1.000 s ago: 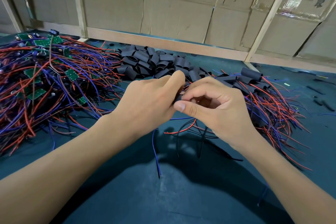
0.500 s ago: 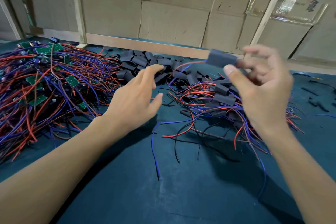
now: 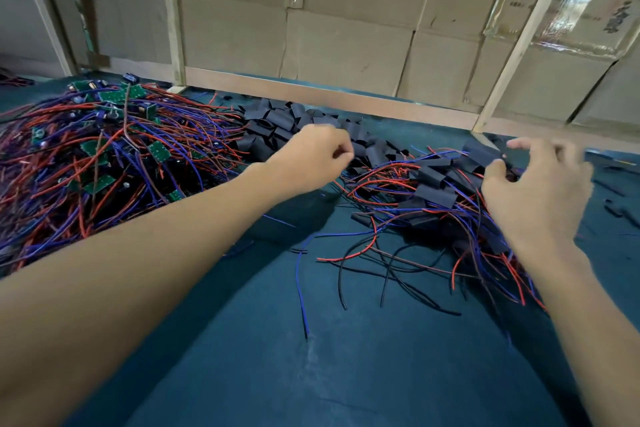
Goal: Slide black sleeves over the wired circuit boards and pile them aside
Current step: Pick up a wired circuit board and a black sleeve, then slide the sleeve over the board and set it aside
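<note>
Sleeved boards [image 3: 436,194], each wrapped in black tubing with red, blue and black wires trailing toward the near edge, are heaped at the right side of the table [image 3: 311,374], which is covered in dark teal cloth. At the top of that heap one black sleeve [image 3: 479,154] is seen just beside the thumb of the right hand [image 3: 540,191]; the thumb and fingers are spread and loosely curved above it, and whether the sleeve is touched cannot be told, since the hand is blurred. Loose empty sleeves [image 3: 277,125] are piled near the far edge, around the middle of the table, between the two wire heaps. The left hand [image 3: 311,156] is held over the near side of that pile, its fingers curled in toward the palm with the fingertips close together; whether anything is pinched between them cannot be told. Bare boards [image 3: 104,152], small green circuit boards tangled in red and blue wires, are spread in a broad mound across the left side of the table up to its far left corner. A few short black scraps [image 3: 620,210] are scattered near the right edge. Along the far edge a wooden rail [image 3: 329,97] is fixed, with upright wooden battens rising from it, and behind these cardboard sheets [image 3: 346,45] are set as a wall, some patched with shiny tape at the upper right.
</note>
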Available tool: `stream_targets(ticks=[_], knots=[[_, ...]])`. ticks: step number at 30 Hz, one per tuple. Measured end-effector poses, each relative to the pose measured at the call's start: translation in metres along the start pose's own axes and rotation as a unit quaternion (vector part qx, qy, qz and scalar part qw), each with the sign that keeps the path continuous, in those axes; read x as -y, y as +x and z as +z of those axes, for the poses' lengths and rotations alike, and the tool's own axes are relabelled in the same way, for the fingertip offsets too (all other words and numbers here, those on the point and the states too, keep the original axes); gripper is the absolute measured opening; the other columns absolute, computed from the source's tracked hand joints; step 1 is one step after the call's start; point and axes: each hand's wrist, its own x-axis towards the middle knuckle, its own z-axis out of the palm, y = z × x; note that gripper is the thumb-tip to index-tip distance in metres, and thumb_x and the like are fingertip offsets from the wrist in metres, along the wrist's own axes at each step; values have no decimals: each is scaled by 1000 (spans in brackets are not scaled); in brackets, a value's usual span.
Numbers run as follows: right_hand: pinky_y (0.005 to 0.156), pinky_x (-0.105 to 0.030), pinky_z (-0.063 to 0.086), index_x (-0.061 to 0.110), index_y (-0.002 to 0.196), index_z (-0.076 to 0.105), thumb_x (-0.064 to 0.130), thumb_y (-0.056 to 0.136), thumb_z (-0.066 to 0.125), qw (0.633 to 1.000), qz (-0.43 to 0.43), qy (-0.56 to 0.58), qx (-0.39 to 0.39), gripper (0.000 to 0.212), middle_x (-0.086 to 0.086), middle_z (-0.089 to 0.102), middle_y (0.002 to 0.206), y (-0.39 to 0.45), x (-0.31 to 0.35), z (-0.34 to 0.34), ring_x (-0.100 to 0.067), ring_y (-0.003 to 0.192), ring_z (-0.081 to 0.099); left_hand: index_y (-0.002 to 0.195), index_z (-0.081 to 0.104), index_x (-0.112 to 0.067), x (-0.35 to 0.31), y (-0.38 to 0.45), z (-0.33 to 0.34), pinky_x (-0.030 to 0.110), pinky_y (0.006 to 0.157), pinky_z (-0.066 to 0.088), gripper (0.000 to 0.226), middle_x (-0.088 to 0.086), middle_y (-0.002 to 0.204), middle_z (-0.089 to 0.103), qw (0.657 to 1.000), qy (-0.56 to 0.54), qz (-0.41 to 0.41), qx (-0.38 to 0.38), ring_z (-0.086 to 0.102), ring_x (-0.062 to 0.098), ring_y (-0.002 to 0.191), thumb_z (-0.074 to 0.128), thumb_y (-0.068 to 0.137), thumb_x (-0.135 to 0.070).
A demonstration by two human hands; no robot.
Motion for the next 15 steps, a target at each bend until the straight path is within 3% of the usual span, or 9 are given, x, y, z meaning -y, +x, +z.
stream_targets(ticks=[5,9,13,15], knots=[[89,-44,38,9,105,72,13,90,60,974,-171,95,-110,19,-14,64,114,-12,12,1,-40,106,59,108,74,-11,-20,35,28,26,82,49,21,6,106,74,995,-43,-57,74,67,20,99,64,96,-25],[86,-49,44,8,95,75,4,89,62,940,-275,139,-143,15,-10,70,106,-23,26,6,-38,100,66,86,65,-8,-25,44,48,32,69,49,28,9,85,64,980,-21,-115,162,59,27,77,75,87,-34],[88,-46,43,9,95,76,3,89,62,930,-309,162,-116,16,-6,72,104,-32,32,10,-32,97,68,100,56,-11,-29,44,44,37,71,51,26,6,94,59,979,-21,-134,153,54,26,81,70,81,-21],[85,-43,43,10,93,76,3,89,62,928,-314,174,-100,16,-4,73,101,-35,34,11,-30,94,68,94,56,-11,-27,37,37,36,64,47,24,7,86,59,981,-43,-146,119,51,24,74,71,79,-21]])
